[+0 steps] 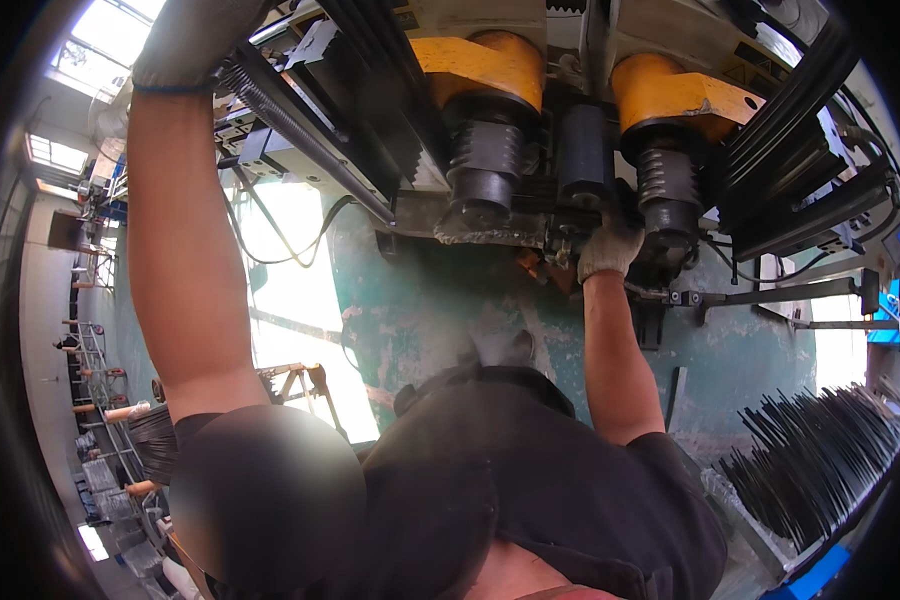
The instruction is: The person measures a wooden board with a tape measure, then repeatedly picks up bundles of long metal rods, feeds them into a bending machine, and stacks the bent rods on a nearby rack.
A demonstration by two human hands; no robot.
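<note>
My left hand (192, 48), in a pale work glove, is raised at the upper left beside the machine's dark frame. Its fingers run out past the top edge, so what they hold is hidden. Low on the machine (500, 215), my right hand (613, 248) wears a similar glove with darkened fingers. It reaches in between a smooth black cylinder (583, 150) and a ribbed dark spindle (667, 190). Its fingertips are lost among the dark parts, and I cannot make out a grip. Another ribbed spindle (485, 165) hangs to the left, and yellow housings (480, 65) sit above the spindles.
A coil spring (305, 140) slants down near my left forearm. At the right, a metal bar (780, 297) juts out from the machine. Many thin black rods (820, 460) lie bundled in a rack at the lower right. Worn green floor (410, 300) shows below the machine.
</note>
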